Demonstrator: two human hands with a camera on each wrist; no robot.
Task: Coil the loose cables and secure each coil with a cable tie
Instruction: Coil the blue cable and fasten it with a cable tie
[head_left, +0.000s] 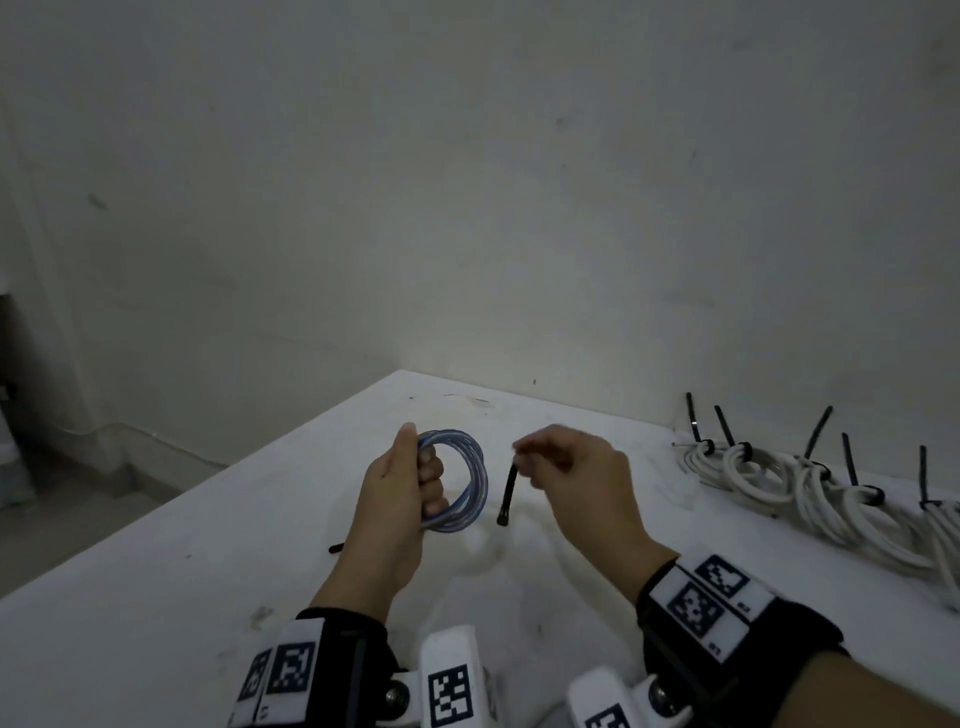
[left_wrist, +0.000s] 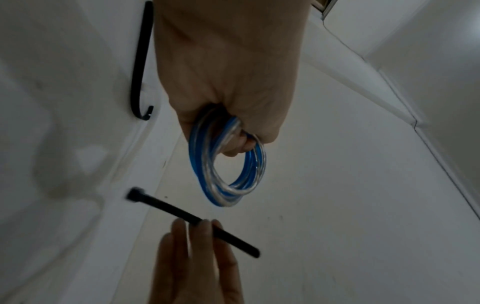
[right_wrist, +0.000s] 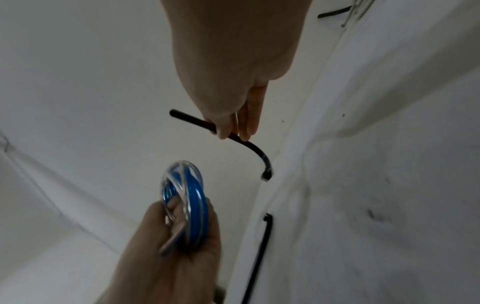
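My left hand grips a coil of blue and clear cable upright above the white table; the coil hangs from the curled fingers, and it shows edge-on in the right wrist view. Just to its right, my right hand pinches a black cable tie near one end, with the head end hanging down. The tie runs across my right fingertips. The same tie curves down from the pinch.
Several white cable coils, each bound with a black tie, lie in a row along the wall at the right. A spare black tie lies on the table under my left wrist; it shows at the left. The table's left edge drops to the floor.
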